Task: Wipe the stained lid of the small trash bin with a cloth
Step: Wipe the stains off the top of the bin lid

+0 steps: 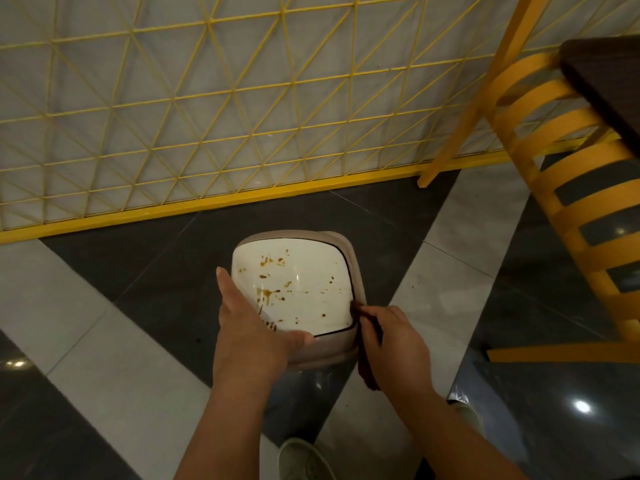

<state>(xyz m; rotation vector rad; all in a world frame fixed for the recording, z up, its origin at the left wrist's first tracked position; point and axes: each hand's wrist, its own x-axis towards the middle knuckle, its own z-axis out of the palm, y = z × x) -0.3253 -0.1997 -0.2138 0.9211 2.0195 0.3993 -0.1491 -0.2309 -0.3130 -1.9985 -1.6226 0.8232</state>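
Nearest, a pale shoe [304, 459] on the tiled floor [104, 341]. Above it, left hand [252, 327] laid flat along the near-left edge of the stained white lid [304, 282], thumb on the front rim. Right hand [391, 341] pinching a dark cloth [365, 362] at the lid's right edge. Small trash bin [332, 351] on dark tile, open floor left. Yellow chair [571, 188] right; yellow mesh fence [207, 98] behind

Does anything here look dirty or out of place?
Yes: the white lid of the small bin is spattered with brown stains, thickest near the left hand. The right hand holds a dark cloth at the lid's right edge.
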